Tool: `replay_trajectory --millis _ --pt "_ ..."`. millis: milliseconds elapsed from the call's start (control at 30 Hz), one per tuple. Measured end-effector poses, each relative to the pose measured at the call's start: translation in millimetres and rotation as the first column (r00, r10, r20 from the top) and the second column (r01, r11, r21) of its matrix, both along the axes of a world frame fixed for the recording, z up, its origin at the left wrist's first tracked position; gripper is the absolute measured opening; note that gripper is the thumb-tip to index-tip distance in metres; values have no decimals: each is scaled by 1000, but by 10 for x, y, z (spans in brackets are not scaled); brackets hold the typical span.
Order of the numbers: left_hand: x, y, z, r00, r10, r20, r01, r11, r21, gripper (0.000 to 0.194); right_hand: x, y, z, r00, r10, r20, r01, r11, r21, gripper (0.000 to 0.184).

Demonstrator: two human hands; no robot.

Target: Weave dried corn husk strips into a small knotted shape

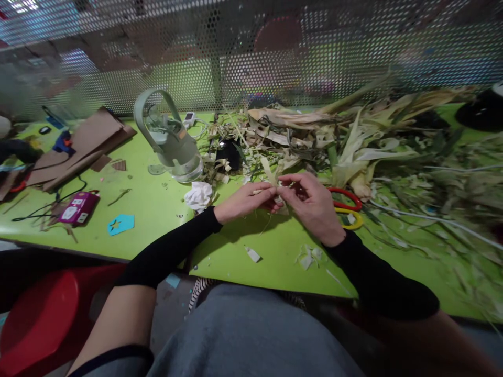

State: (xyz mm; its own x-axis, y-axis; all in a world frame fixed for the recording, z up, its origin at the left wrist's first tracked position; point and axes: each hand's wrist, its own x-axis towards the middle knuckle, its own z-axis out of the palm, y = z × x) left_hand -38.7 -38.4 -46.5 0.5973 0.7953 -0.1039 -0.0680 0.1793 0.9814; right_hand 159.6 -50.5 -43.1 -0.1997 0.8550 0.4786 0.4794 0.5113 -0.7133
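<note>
Close together over the green table (157,225), both hands are closed at a pale strip of corn husk (269,170) that sticks up between them. My left hand (251,199) pinches the husk's lower part; a small pale end pokes out by its thumb. With thumb and forefinger, my right hand (308,201) grips the same piece from the other side. The fingertips cover much of it. Scissors with red and yellow handles (348,199) lie just right of my right hand, blades hidden. White crumpled paper (199,196) rests left of my left hand.
Dried corn husks (291,125) pile up along the perforated metal screen (243,57). A pale green water bottle (173,146) stands at left, near brown cardboard (86,146), a purple box (79,208) and a blue paper tag (121,224). A white cord (428,216) crosses the right side.
</note>
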Motion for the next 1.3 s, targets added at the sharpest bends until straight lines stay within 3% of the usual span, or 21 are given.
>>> replay_trajectory --millis 133,367,467,633,833,1033,1300 --pt "25 -30 27 999 -23 -36 23 1000 -3 34 -24 -4 12 1000 -23 -9 23 1000 -11 17" --pt "53 -27 97 999 36 -25 -37 997 -67 25 -23 -2 17 990 -87 -112 68 984 -163 15" --pt "67 -40 140 996 20 -83 -23 999 -37 20 -24 -12 35 996 -41 -73 28 985 -168 28" --pt "96 -87 220 986 -30 -163 16 996 -83 10 -18 17 15 997 69 38 -66 995 -75 17" --pt "72 -73 210 983 -70 -168 41 985 -169 10 -6 -34 15 992 112 -53 -110 993 48 6" --pt "40 -61 204 987 -100 -124 68 968 -240 15 -10 -81 94 978 152 -143 -177 968 -180 14" --pt "-19 -8 282 984 -106 -140 61 954 -292 11 94 -36 258 974 208 91 -188 963 -192 16"
